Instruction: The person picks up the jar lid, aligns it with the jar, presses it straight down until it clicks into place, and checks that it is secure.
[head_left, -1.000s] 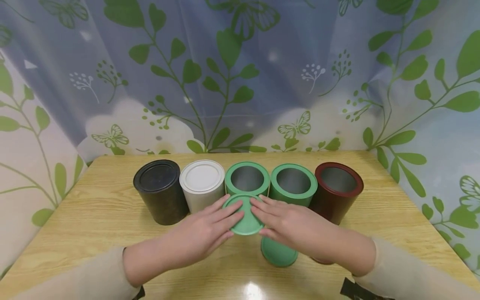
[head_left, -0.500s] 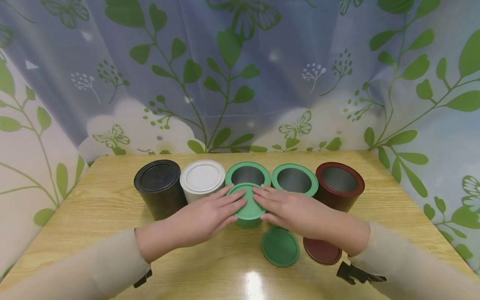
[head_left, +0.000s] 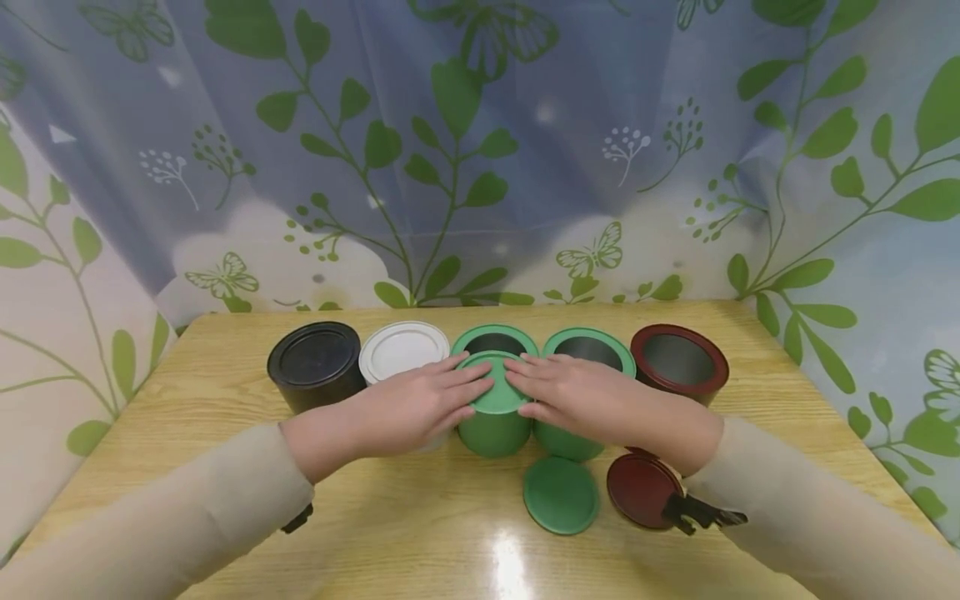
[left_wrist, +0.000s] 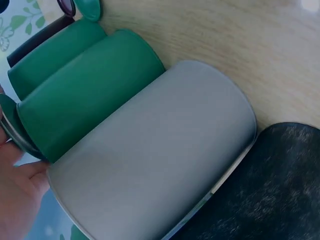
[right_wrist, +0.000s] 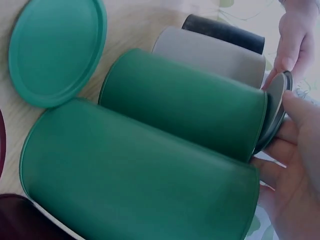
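Both hands hold a round green lid at opposite sides, tilted above the front of the middle green can. My left hand lays its fingers over the lid's left edge. My right hand does likewise on the right. In the right wrist view, the right thumb and fingers pinch the lid, and its far side stands off the can's mouth. From the left wrist, the lid's edge shows past the can's top, beside the left hand. The can's dark opening shows behind the lid.
A lidded black can and a lidded white can stand left. To the right are an open green can and an open dark red can. A green lid and a dark red lid lie on the wooden table.
Both hands have carried the green lid away from me, from in front of the middle green can to over its near rim. The cans and the lids on the table have stayed put.
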